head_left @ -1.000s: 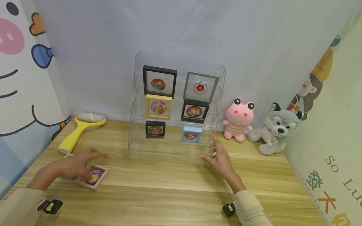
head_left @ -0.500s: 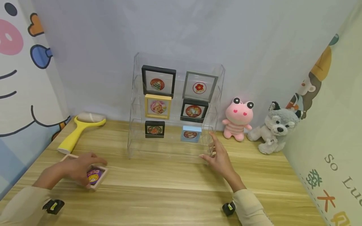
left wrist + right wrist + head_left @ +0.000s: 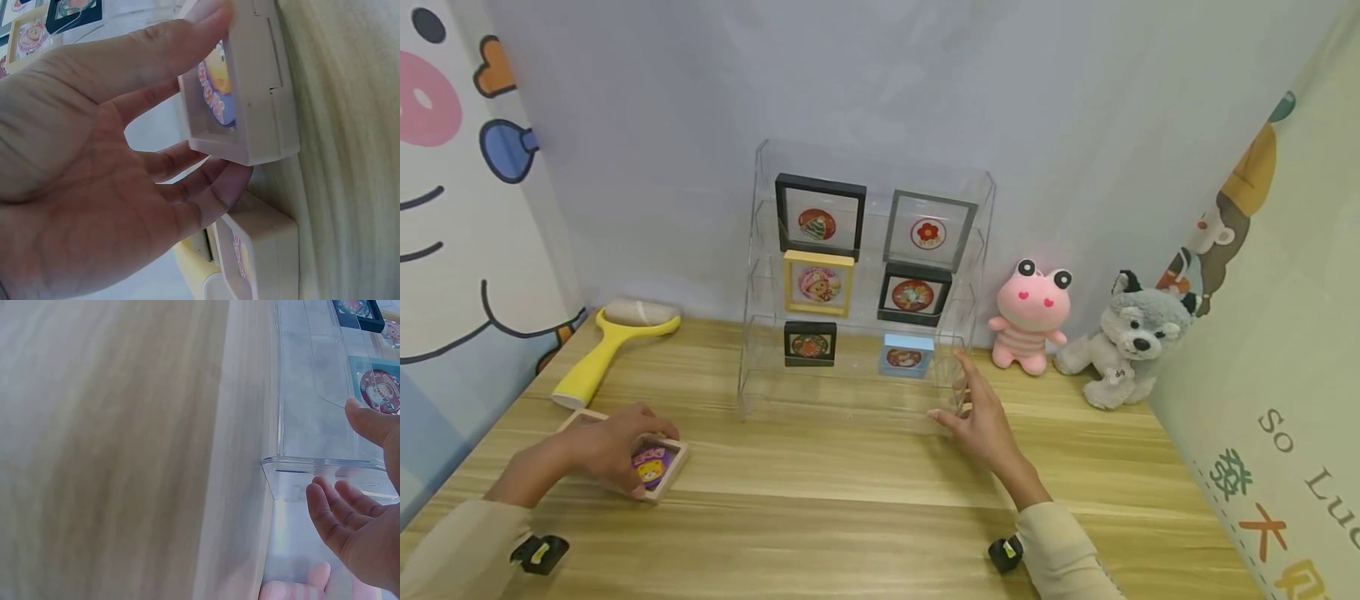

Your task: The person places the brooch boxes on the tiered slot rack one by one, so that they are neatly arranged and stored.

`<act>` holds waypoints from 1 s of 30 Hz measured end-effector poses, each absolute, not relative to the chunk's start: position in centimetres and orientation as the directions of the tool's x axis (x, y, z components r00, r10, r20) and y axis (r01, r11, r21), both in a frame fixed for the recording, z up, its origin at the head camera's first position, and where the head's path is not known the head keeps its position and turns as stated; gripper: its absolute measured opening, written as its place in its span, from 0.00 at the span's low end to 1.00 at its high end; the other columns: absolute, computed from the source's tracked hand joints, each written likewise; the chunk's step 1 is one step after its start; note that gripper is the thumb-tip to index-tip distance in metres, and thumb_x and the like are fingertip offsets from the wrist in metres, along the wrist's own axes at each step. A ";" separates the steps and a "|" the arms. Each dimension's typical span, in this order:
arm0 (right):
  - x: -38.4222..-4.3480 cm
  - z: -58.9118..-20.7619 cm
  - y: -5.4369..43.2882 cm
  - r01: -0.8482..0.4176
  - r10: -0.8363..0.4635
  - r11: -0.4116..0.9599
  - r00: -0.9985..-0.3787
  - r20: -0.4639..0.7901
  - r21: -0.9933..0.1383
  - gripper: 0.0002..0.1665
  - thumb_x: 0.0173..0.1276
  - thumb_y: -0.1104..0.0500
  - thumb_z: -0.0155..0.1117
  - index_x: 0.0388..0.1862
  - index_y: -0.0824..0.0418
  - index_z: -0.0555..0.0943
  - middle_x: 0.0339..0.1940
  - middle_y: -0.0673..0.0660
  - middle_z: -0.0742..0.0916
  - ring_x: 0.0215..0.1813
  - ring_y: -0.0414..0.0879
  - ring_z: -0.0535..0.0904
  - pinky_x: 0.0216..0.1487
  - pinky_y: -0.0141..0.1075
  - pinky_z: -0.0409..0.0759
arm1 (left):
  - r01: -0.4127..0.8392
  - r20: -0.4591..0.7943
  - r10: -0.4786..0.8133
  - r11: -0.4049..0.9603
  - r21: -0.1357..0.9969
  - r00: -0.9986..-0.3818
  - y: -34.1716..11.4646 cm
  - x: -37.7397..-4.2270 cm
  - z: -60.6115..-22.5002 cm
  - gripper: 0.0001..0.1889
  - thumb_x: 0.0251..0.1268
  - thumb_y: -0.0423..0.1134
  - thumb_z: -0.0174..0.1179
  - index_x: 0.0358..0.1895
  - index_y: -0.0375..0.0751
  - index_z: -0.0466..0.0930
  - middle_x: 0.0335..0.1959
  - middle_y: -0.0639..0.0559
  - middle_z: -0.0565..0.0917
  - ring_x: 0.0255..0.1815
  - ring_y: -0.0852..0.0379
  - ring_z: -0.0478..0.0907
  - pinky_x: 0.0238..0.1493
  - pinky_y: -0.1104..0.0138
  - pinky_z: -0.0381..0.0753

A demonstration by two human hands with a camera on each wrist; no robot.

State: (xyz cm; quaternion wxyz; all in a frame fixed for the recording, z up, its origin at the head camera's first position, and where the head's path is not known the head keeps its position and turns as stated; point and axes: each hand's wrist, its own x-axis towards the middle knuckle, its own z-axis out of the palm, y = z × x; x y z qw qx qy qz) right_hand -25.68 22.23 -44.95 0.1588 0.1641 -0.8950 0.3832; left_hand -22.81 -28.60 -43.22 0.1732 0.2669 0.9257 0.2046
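My left hand [image 3: 613, 450] grips a small pale pink picture frame [image 3: 272, 94] at the table's left. The thumb lies along one edge, and fingers reach the opposite side. A purple and yellow picture [image 3: 652, 467] shows inside it. A second pale frame [image 3: 269, 250] lies beside it, mostly covered by the hand in the head view. At the right end of a clear acrylic display rack [image 3: 850, 404] is my right hand [image 3: 981, 421], thumb in front and fingers relaxed along the outer side. Whether the fingertips touch the rack, I cannot tell.
Several small frames stand on the rack's tiers, among them a yellow frame [image 3: 818, 284] and a light blue frame [image 3: 907, 356]. A yellow-handled lint roller [image 3: 606, 346] lies at the back left. A pink plush toy [image 3: 1032, 317] and a grey plush dog [image 3: 1131, 342] sit right of the rack.
My left hand has come down onto the pale pink frame, and its fingers have drawn in around its edges. The right hand stays by the rack's end.
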 end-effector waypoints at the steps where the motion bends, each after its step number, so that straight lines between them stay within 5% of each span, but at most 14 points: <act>1: -25.7 -45.0 22.2 -0.416 -0.172 0.654 -0.895 0.411 -0.632 0.56 0.55 0.63 0.80 0.78 0.55 0.58 0.43 0.61 0.78 0.41 0.57 0.83 0.33 0.33 0.83 | 0.419 -0.208 0.560 0.776 0.471 -0.802 -28.5 -22.8 -43.3 0.33 0.36 0.37 0.82 0.52 0.41 0.78 0.46 0.42 0.75 0.44 0.51 0.72 0.46 0.58 0.73; 17: -25.7 -44.9 22.2 -0.400 -0.161 0.663 -0.902 0.400 -0.634 0.57 0.54 0.63 0.80 0.78 0.54 0.58 0.42 0.60 0.77 0.41 0.57 0.83 0.34 0.33 0.83 | 0.356 -0.029 0.421 0.800 0.484 -0.907 -27.1 -22.8 -44.3 0.39 0.38 0.30 0.80 0.61 0.33 0.74 0.46 0.32 0.71 0.43 0.46 0.73 0.43 0.51 0.79; 30: -25.7 -45.0 22.2 -0.417 -0.169 0.655 -0.894 0.416 -0.630 0.56 0.54 0.64 0.80 0.78 0.56 0.59 0.42 0.61 0.78 0.41 0.57 0.84 0.33 0.33 0.83 | 0.338 0.027 0.381 0.784 0.521 -0.924 -27.3 -22.4 -43.6 0.25 0.52 0.25 0.70 0.57 0.36 0.80 0.42 0.40 0.74 0.41 0.50 0.73 0.37 0.62 0.74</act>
